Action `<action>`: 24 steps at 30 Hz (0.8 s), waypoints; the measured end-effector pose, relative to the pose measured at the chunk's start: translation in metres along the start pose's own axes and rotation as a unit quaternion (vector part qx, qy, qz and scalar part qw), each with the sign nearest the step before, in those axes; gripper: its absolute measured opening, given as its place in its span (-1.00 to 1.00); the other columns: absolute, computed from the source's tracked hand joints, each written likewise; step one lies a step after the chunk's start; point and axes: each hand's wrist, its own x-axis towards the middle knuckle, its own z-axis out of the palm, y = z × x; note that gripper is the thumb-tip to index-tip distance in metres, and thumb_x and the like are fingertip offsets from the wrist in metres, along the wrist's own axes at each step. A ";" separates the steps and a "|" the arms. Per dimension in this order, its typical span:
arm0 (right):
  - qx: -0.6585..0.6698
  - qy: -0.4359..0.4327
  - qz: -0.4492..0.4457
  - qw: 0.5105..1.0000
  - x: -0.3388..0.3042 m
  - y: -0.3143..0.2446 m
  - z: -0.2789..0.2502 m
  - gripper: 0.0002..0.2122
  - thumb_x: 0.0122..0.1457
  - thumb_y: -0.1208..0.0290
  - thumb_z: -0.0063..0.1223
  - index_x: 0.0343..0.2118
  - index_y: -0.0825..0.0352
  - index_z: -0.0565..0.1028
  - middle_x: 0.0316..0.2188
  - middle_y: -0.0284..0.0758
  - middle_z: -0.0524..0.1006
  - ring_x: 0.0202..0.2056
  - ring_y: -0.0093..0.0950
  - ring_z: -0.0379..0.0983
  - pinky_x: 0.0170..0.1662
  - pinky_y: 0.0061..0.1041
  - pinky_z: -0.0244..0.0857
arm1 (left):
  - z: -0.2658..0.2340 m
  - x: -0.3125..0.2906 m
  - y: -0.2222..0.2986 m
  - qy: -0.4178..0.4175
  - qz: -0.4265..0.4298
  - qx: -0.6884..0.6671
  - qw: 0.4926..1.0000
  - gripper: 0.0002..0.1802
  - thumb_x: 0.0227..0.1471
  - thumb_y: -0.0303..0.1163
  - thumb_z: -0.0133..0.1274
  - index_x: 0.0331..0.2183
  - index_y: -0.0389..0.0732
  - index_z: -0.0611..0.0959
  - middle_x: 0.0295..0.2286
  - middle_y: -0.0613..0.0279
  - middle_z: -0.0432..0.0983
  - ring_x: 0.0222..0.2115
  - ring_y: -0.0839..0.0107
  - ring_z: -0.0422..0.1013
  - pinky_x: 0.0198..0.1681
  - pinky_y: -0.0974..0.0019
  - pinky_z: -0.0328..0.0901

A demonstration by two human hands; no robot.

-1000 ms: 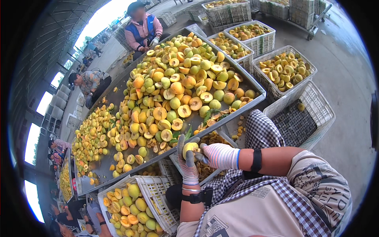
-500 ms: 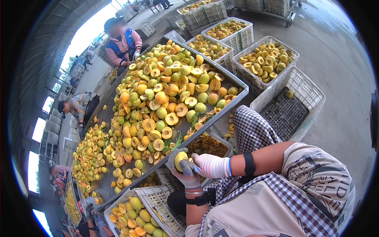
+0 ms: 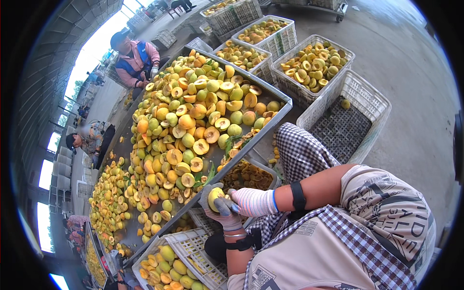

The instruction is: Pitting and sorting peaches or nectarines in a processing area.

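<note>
Peach [image 3: 215, 197] sits cupped in my gloved left hand [image 3: 218, 209], fingers curled round it, just past the metal table [image 3: 285, 103] edge. Right hand [image 3: 251, 202] pinches in against it; can't tell if there's a tool in there. Feels like it'd be light, firm-ish, fuzzy, easy to bruise, so hold the sides. Tight here: white crate [image 3: 193, 241] below, knee [image 3: 299, 150] right, more room toward the near-empty crate [image 3: 367, 101].

White plastic crates [image 3: 344, 126] stand around the table; no labels, signs or screens.
</note>
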 end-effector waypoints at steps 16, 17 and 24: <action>-0.077 0.015 0.009 0.997 0.013 0.016 0.010 -0.73 0.23 0.28 -0.16 -0.26 0.45 0.33 -0.56 -0.06 0.46 -0.46 -0.12 0.44 -0.41 -0.30 0.32 | -0.006 0.014 0.000 -0.025 -0.343 -0.284 0.895 -0.35 -0.03 0.16 -0.06 -0.20 -0.27 0.47 -0.45 -0.05 0.49 -0.43 0.23 0.44 -0.29 0.24 0.37; -0.079 0.016 0.004 0.997 0.013 0.013 0.007 -0.70 0.22 0.24 -0.17 -0.29 0.48 0.34 -0.56 -0.03 0.46 -0.46 -0.10 0.44 -0.40 -0.27 0.32 | -0.007 0.015 -0.002 -0.020 -0.338 -0.276 0.900 -0.36 -0.03 0.16 -0.06 -0.19 -0.27 0.46 -0.45 -0.05 0.49 -0.42 0.23 0.44 -0.29 0.24 0.37; -0.085 -0.001 -0.044 0.995 0.014 0.004 0.005 -0.75 0.19 0.33 -0.13 -0.27 0.47 0.32 -0.52 0.00 0.46 -0.39 -0.04 0.44 -0.35 -0.25 0.34 | -0.001 0.012 -0.005 0.003 -0.086 -0.148 0.985 -0.46 0.10 0.05 -0.16 -0.13 -0.23 0.43 -0.39 -0.01 0.49 -0.36 0.29 0.44 -0.24 0.29 0.36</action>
